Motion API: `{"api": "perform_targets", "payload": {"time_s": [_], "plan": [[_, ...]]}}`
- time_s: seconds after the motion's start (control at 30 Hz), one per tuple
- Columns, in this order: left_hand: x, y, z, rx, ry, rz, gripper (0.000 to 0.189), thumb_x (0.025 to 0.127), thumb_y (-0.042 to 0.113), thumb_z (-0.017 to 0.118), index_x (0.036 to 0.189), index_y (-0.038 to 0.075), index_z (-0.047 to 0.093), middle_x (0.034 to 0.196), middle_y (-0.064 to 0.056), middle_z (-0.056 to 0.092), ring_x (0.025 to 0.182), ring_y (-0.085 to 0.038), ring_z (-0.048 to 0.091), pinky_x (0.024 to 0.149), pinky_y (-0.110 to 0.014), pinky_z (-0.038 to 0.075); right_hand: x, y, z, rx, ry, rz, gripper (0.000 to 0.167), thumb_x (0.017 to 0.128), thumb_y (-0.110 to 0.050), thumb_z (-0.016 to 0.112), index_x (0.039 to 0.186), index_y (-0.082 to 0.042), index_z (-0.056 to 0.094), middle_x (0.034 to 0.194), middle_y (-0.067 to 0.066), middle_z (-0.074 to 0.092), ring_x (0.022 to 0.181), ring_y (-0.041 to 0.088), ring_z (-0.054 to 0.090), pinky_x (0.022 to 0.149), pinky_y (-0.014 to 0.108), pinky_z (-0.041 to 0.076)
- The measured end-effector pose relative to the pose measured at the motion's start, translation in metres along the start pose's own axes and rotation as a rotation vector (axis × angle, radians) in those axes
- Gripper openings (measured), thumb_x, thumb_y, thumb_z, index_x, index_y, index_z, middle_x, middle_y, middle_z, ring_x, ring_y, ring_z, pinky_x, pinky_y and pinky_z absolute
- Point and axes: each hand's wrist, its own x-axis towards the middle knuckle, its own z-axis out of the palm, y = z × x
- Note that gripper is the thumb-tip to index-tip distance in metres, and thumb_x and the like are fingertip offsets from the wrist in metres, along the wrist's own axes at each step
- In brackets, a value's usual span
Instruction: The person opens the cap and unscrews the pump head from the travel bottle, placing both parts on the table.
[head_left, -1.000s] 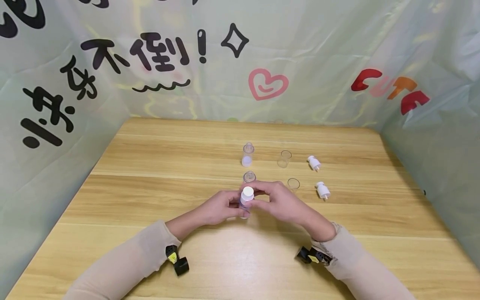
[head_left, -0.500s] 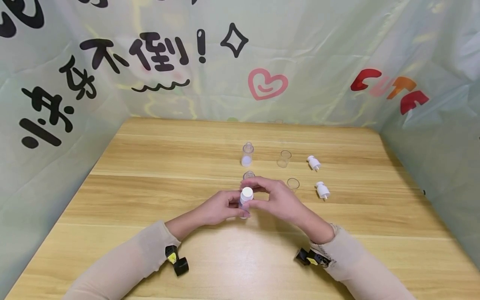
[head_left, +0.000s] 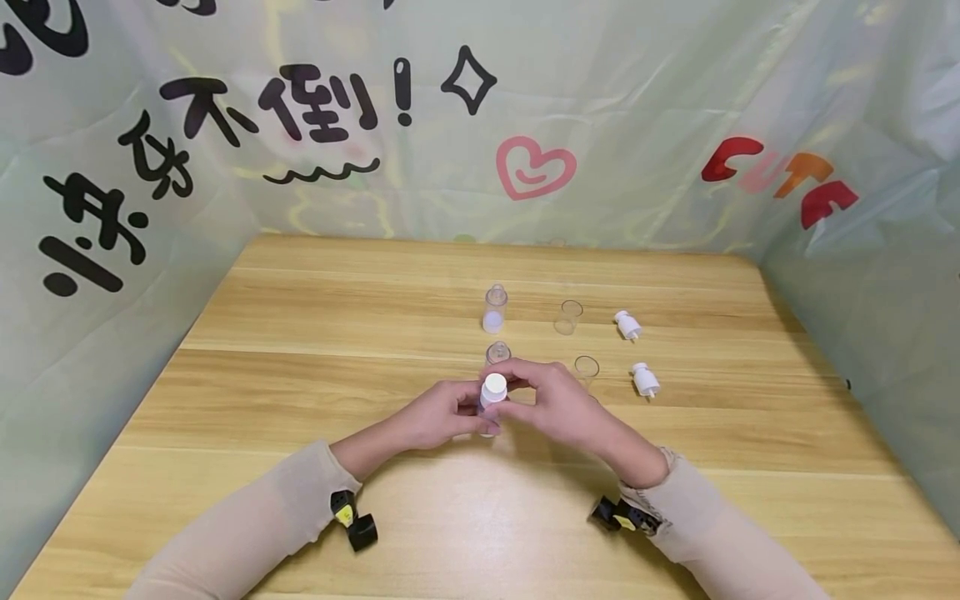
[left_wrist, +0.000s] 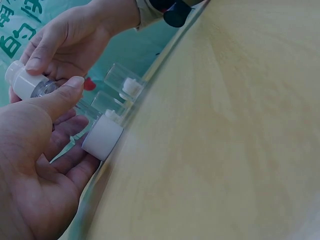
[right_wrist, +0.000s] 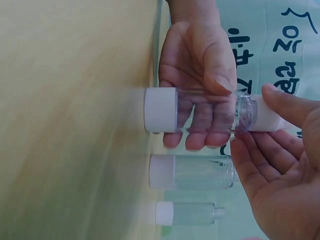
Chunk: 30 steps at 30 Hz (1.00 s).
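Note:
A clear pump bottle with a white base (right_wrist: 161, 110) stands upright at the table's middle. My left hand (head_left: 438, 414) grips its clear body, thumb on the near side and fingers curled round behind. On the bottle's neck sits a white pump head (right_wrist: 266, 114). My right hand (head_left: 558, 406) pinches that pump head between thumb and fingers; in the left wrist view the white pump head (left_wrist: 25, 82) shows under the right thumb. Just behind the hands is another clear bottle (head_left: 498, 353), partly hidden by the right fingers.
Farther back stands a third clear bottle (head_left: 495, 310). Two clear caps, one at the back (head_left: 568, 318) and one nearer (head_left: 587, 367), stand right of the bottles. Beyond them lie two white pump heads, a far one (head_left: 627, 326) and a near one (head_left: 646, 381). Printed sheeting (head_left: 615, 125) surrounds the table.
The right hand's fingers lift slightly, then settle lower again around the pump head. My left hand and the bottle stay in place.

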Motion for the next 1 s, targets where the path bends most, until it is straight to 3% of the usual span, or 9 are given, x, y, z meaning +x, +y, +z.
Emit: {"api": "perform_targets", "payload": {"time_s": [0.43,0.77,1.0], "plan": [[0.001,0.0,0.0,-0.001,-0.003,0.007,0.024,0.09,0.018,0.074,0.11,0.007,0.067,0.102,-0.002,0.072,0.093,-0.011,0.067,0.083,-0.027,0.055,0.0,0.001,-0.009,0.039,-0.101,0.001,0.035,0.091,-0.024,0.072,0.124,-0.018,0.064,0.111,-0.011,0.067,0.105,0.008,0.063,0.095,0.034,0.05],[0.0,0.003,-0.001,0.05,0.021,-0.008,0.022,0.088,0.022,0.075,0.105,0.01,0.068,0.107,0.0,0.071,0.098,-0.01,0.066,0.086,-0.026,0.054,0.0,-0.004,-0.002,-0.014,0.026,0.003,0.051,0.081,-0.029,0.08,0.126,-0.013,0.063,0.114,-0.004,0.068,0.103,0.013,0.064,0.092,0.038,0.053],[0.0,0.003,0.0,0.0,0.011,0.001,0.023,0.088,0.018,0.075,0.108,0.007,0.068,0.113,-0.005,0.07,0.101,-0.012,0.066,0.087,-0.025,0.054,0.0,-0.003,0.004,0.004,0.048,-0.007,0.034,0.085,-0.023,0.079,0.115,-0.014,0.067,0.103,-0.008,0.069,0.097,0.011,0.065,0.085,0.041,0.055]]}}
